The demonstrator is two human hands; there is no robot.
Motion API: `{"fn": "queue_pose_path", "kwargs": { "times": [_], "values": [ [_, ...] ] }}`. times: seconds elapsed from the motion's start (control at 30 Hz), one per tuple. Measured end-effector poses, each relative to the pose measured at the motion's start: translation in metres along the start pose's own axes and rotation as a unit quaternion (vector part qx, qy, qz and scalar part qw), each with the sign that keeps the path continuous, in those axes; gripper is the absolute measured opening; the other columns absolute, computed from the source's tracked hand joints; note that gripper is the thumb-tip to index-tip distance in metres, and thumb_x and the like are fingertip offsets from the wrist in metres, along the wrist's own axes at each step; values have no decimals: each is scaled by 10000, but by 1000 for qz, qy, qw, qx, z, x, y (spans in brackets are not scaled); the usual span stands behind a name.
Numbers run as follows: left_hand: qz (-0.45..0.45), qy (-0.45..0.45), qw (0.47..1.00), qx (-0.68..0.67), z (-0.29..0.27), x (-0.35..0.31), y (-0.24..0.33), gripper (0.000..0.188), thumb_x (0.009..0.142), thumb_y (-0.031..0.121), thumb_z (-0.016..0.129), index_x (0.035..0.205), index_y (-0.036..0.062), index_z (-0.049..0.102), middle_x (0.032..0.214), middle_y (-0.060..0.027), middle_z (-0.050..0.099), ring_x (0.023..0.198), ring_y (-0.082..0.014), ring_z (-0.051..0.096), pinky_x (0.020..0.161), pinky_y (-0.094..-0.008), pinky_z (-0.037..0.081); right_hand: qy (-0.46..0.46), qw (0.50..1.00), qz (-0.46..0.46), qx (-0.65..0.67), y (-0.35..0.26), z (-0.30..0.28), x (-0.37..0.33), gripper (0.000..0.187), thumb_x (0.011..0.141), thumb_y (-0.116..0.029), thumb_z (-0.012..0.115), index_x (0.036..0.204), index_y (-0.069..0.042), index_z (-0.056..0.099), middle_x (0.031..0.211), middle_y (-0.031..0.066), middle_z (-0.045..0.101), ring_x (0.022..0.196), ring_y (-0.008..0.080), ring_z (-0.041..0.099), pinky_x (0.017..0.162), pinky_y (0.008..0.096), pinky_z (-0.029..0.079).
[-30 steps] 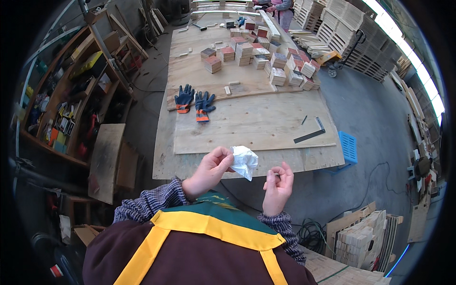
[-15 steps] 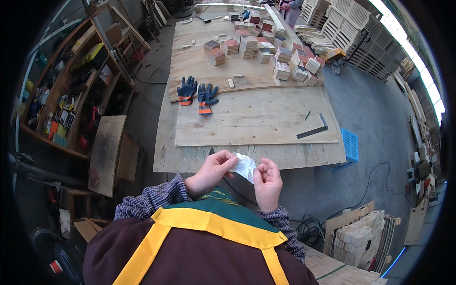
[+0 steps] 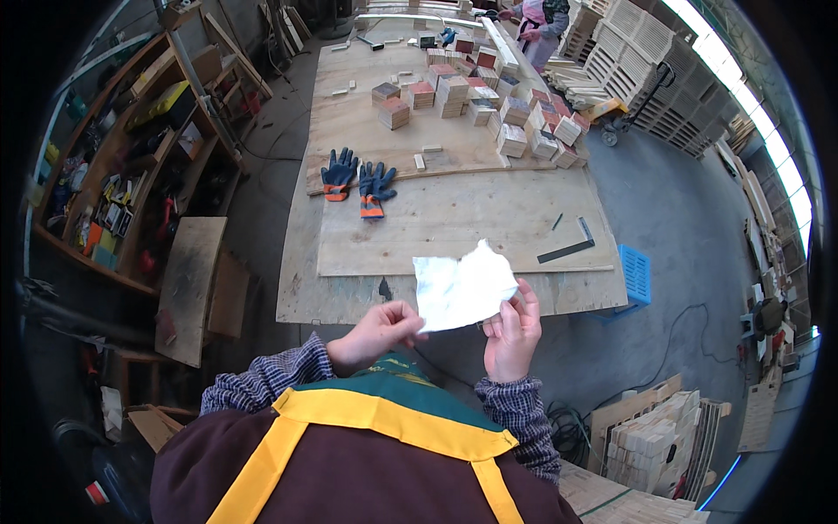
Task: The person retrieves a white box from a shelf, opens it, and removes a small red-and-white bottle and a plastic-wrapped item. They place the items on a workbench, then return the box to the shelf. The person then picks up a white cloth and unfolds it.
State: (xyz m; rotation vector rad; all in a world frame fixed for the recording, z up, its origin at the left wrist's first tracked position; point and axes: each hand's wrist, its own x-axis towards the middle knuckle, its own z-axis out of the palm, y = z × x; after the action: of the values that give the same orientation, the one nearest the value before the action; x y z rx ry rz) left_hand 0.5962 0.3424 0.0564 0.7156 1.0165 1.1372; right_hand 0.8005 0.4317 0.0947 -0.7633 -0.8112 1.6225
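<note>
A white tissue (image 3: 463,288) is spread out between my hands, just above the near edge of the plywood table (image 3: 340,301). My left hand (image 3: 377,334) pinches its lower left corner. At its right edge my right hand (image 3: 513,332) grips it between thumb and fingers. Beyond the tissue, a pair of dark blue work gloves with orange cuffs (image 3: 373,190) lies on the board. To the right rest a black try square (image 3: 567,249) and a thin green pencil-like stick (image 3: 557,222).
Stacked wooden blocks (image 3: 451,94), some red-topped, crowd the table's far half. A blue plastic crate (image 3: 635,275) stands by its right edge. Shelves with tools (image 3: 113,210) line the left. Another person (image 3: 532,31) is at the far end, near a pallet jack (image 3: 655,87).
The tissue has been opened from a small crumpled fold into a wide sheet. My hands have moved further apart, and more of the other person shows at the far end.
</note>
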Motion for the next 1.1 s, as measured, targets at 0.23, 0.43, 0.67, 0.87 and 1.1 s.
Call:
{"fn": "queue_pose_path", "kwargs": {
  "times": [0.23, 0.43, 0.67, 0.87, 1.1],
  "values": [
    [-84, -16, 993, 85, -22, 8, 5, 281, 1005, 309, 571, 1164, 79, 532, 1150, -47, 613, 1050, -124, 586, 894, -296, 477, -162, 964, 120, 172, -30, 10, 18, 491, 822, 10, 462, 1307, -35, 527, 900, 21, 594, 544, 29, 421, 528, 183, 416],
    [36, -70, 996, 50, -15, 42, 36, 521, 1020, 257, 531, 1455, 30, 357, 1354, -74, 501, 1224, -157, 493, 1018, -326, 422, -92, 977, 130, 140, -43, 35, 6, 528, 758, 12, 468, 1267, -53, 590, 952, 33, 640, 556, 34, 464, 606, 170, 465],
    [38, -136, 990, 3, 5, 43, 65, 340, 1006, 198, 567, 1289, 10, 563, 1155, -34, 655, 1056, -106, 603, 936, -279, 491, -124, 977, 91, 148, -50, 20, 8, 461, 780, -33, 477, 1220, -72, 612, 881, -3, 632, 539, 30, 443, 535, 157, 405],
    [122, -87, 987, 57, 15, 35, 94, 150, 1010, 158, 548, 1101, 45, 587, 1005, -3, 655, 880, -66, 609, 785, -244, 519, -78, 985, 80, 129, -23, -12, 16, 452, 959, -468, 512, 1248, -124, 547, 1020, 16, 621, 547, 53, 344, 530, 235, 354],
    [132, -51, 988, 58, 23, 27, 110, 78, 997, 130, 551, 1007, 54, 568, 869, 17, 621, 719, -45, 585, 615, -211, 498, -143, 981, 125, -48, 23, -22, 2, 169, 999, -246, 557, 1060, -88, 558, 748, -41, 494, 515, 48, 377, 496, 252, 349]
  ]
}}
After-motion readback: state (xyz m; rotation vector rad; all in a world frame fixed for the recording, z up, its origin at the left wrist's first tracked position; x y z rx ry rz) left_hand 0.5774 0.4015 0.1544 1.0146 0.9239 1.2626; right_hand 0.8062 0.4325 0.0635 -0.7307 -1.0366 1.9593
